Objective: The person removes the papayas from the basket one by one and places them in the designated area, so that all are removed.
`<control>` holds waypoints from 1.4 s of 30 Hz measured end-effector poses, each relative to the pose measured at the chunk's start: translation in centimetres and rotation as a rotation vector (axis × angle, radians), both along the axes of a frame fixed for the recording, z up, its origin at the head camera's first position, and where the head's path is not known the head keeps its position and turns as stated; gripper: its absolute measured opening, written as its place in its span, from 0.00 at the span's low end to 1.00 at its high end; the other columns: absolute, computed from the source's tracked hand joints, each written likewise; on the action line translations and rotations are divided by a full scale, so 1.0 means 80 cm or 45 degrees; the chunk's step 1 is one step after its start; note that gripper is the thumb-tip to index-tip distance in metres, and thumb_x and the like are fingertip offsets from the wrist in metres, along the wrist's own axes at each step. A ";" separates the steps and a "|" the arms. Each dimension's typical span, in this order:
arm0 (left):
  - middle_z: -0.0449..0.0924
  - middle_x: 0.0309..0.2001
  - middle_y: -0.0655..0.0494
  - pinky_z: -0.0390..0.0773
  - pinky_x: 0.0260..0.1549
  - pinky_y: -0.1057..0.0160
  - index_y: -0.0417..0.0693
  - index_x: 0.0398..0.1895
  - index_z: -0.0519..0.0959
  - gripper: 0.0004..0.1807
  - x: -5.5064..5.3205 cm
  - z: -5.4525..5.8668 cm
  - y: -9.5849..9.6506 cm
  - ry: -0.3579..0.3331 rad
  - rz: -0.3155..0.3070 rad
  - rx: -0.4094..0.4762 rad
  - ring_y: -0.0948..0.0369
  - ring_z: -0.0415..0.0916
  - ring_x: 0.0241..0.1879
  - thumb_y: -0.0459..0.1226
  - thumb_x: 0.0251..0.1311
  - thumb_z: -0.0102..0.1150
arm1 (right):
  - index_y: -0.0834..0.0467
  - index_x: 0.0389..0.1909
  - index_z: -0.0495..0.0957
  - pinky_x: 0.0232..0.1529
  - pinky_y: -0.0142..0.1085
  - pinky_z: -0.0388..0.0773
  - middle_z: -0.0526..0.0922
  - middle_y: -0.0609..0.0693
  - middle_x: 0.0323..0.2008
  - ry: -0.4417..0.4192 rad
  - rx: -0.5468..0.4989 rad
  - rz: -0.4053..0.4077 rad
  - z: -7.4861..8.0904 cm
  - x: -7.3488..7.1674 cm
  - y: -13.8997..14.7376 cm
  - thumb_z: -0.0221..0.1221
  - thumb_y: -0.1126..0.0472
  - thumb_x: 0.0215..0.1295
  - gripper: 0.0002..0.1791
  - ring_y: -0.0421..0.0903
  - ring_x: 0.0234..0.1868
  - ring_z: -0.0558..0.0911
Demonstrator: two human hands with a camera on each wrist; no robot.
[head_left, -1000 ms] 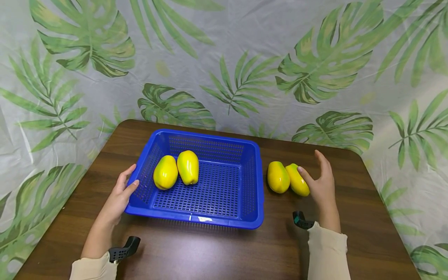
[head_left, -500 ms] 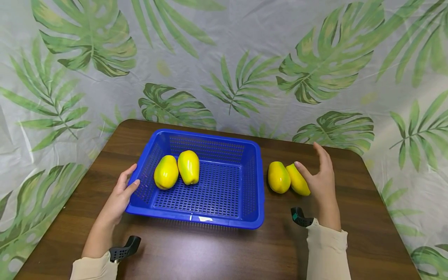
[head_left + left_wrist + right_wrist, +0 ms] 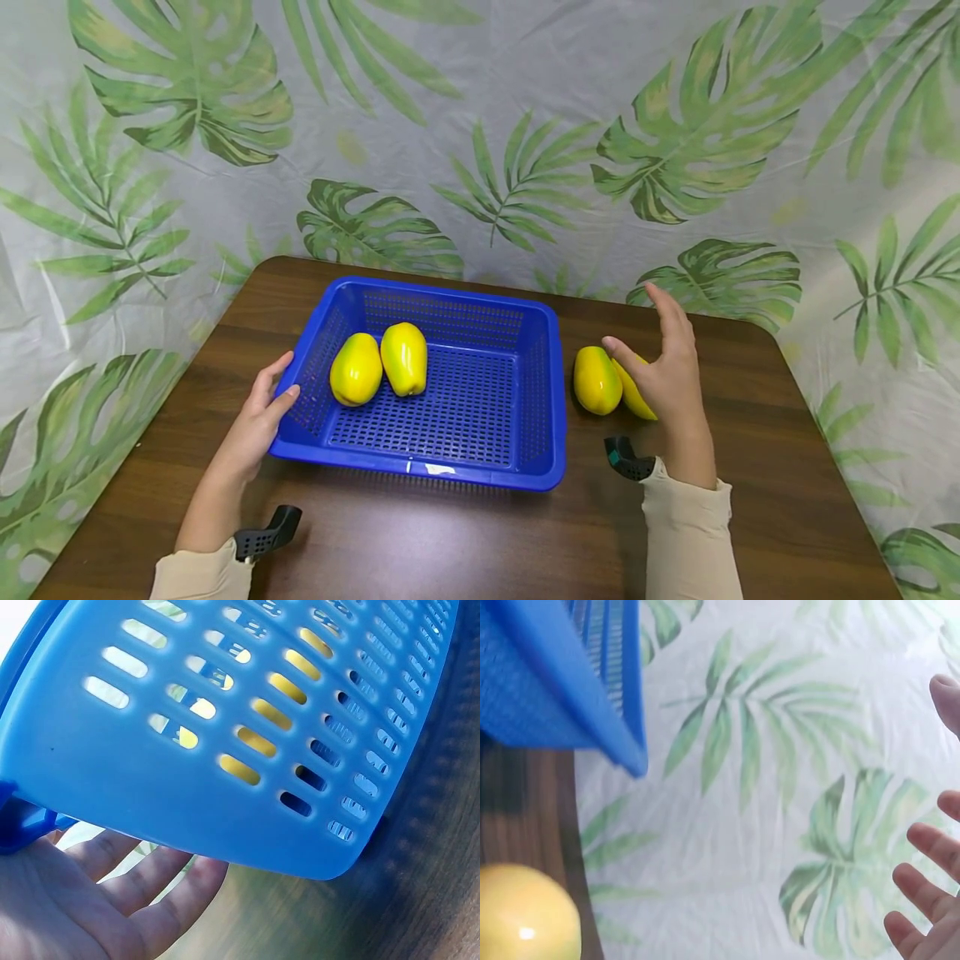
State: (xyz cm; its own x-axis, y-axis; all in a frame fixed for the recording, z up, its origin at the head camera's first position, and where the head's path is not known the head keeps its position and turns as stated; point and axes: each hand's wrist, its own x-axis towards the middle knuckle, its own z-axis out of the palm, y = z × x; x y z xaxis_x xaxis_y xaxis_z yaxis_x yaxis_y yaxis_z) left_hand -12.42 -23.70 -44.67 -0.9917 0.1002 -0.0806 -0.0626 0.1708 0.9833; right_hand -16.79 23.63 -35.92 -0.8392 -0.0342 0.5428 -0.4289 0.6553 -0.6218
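Note:
A blue plastic basket with slotted walls stands on the table. My left hand grips its left rim, thumb over the edge; in the left wrist view several fingers pass behind the basket wall. Two glossy yellow-green mangoes lie side by side toward the basket's left. Two more sit right of the basket: one mango in full sight, the other mango partly hidden by my right hand. That hand hovers over them, thumb and fingers spread, holding nothing.
Beneath everything is a dark brown wooden table with rounded far corners. A leaf-patterned cloth hangs right behind the table's far edge. Each wrist wears a black camera mount.
My right hand has shifted left and slightly away from me above the two mangoes, covering more of the right one. My left hand and the basket stay put.

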 end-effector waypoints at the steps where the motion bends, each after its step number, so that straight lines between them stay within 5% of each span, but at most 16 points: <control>1: 0.51 0.61 0.37 0.72 0.38 0.65 0.50 0.70 0.38 0.32 0.000 0.000 0.000 0.000 0.001 0.000 0.60 0.68 0.44 0.46 0.69 0.36 | 0.46 0.66 0.57 0.57 0.56 0.49 0.57 0.47 0.65 0.007 0.002 0.012 0.002 0.000 -0.004 0.66 0.62 0.50 0.43 0.48 0.64 0.53; 13: 0.50 0.60 0.39 0.73 0.36 0.66 0.48 0.70 0.39 0.31 0.001 -0.002 0.001 0.038 -0.001 0.040 0.64 0.69 0.43 0.44 0.69 0.36 | 0.51 0.66 0.57 0.59 0.54 0.47 0.58 0.49 0.64 0.088 0.059 0.148 0.010 -0.009 -0.043 0.66 0.52 0.51 0.42 0.49 0.65 0.53; 27: 0.50 0.61 0.38 0.73 0.37 0.65 0.48 0.70 0.38 0.32 0.000 -0.001 0.001 0.033 -0.007 0.037 0.62 0.69 0.43 0.44 0.69 0.36 | 0.53 0.66 0.57 0.59 0.53 0.46 0.59 0.50 0.64 0.057 0.176 0.307 0.010 -0.028 -0.092 0.66 0.51 0.50 0.43 0.51 0.64 0.54; 42: 0.50 0.61 0.38 0.72 0.38 0.67 0.49 0.70 0.38 0.32 0.000 -0.001 0.001 0.025 -0.002 0.016 0.62 0.67 0.45 0.45 0.69 0.36 | 0.51 0.67 0.54 0.57 0.55 0.50 0.57 0.49 0.65 -0.132 0.363 0.451 0.003 -0.047 -0.146 0.61 0.41 0.51 0.45 0.46 0.65 0.54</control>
State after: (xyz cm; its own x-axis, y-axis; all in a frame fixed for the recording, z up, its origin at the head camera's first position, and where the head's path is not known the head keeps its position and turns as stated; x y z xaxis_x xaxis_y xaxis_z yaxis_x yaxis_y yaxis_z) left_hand -12.38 -23.65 -44.72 -0.9930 0.1023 -0.0598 -0.0431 0.1588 0.9864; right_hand -20.58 11.99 -35.69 -0.7984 -0.4640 0.3838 -0.6020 0.6306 -0.4898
